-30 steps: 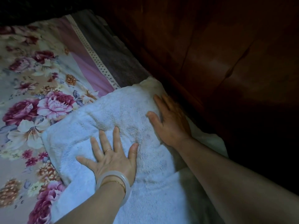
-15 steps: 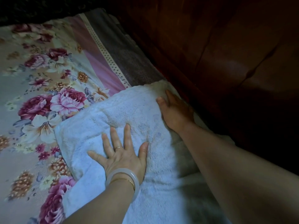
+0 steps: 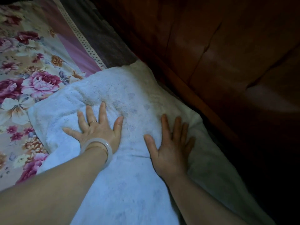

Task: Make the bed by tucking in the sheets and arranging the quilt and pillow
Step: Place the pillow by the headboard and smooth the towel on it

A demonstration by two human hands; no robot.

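Observation:
A pale, fluffy white pillow (image 3: 129,95) lies on the bed against the dark wooden headboard (image 3: 211,46). Both of my hands press flat on its top with fingers spread. My left hand (image 3: 97,129), with a pale bangle and a thin ring, rests on the pillow's left half. My right hand (image 3: 170,143) lies on the right half, close to the headboard side. Under the pillow spreads a floral sheet (image 3: 32,70) with red and pink roses and a pink and grey border (image 3: 81,41).
The headboard runs diagonally from top centre to lower right, tight against the pillow's edge. The room is dim and the lower right corner is dark. The floral sheet stretches away to the left and the top of the view.
My right hand has slid back from the pillow's far corner toward me and now lies flat beside my left hand. My left hand has stayed pressed on the pillow.

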